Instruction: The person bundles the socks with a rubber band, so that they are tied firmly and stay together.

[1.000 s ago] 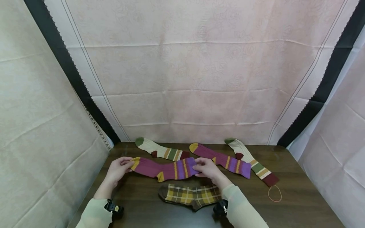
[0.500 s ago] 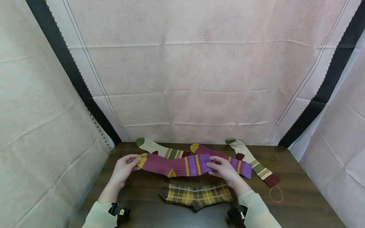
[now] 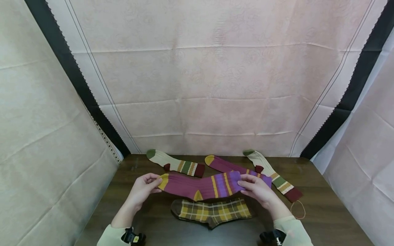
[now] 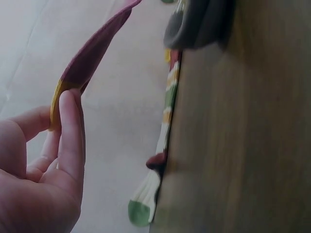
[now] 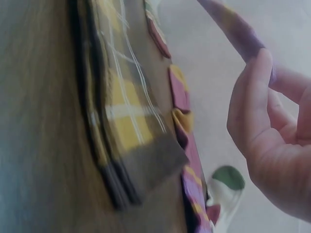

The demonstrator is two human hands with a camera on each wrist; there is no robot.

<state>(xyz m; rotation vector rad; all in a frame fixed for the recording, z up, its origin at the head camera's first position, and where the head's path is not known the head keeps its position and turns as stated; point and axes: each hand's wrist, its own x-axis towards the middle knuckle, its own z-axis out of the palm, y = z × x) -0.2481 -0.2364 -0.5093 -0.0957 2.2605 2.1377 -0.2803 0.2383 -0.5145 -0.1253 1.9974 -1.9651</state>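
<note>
Stretched between both hands is a maroon sock [image 3: 187, 185] with a yellow toe and heel and a purple striped cuff. My left hand [image 3: 144, 188] pinches its yellow toe; the left wrist view shows thumb and fingers on that toe [image 4: 56, 104]. At the cuff end, my right hand [image 3: 258, 190] pinches the purple edge, also seen as a purple cuff [image 5: 250, 43] in the right wrist view. The held sock hangs above the table and partly covers a matching maroon sock [image 3: 223, 164] behind it. Just in front lies a plaid yellow-and-brown sock pair [image 3: 212, 212].
A cream sock with green toe [image 3: 166, 159] lies at the back left. Another cream striped sock [image 3: 267, 167] slants at the right, with a thin elastic loop [image 3: 300, 216] by its cuff. Cloth walls [image 3: 197, 102] stand behind the dark wooden table [image 3: 326, 205] and at its sides.
Both hands have carried the maroon sock to the right, first slightly up, then down nearer the plaid socks. It now overlaps more of the matching sock's cuff end. The other socks stay put.
</note>
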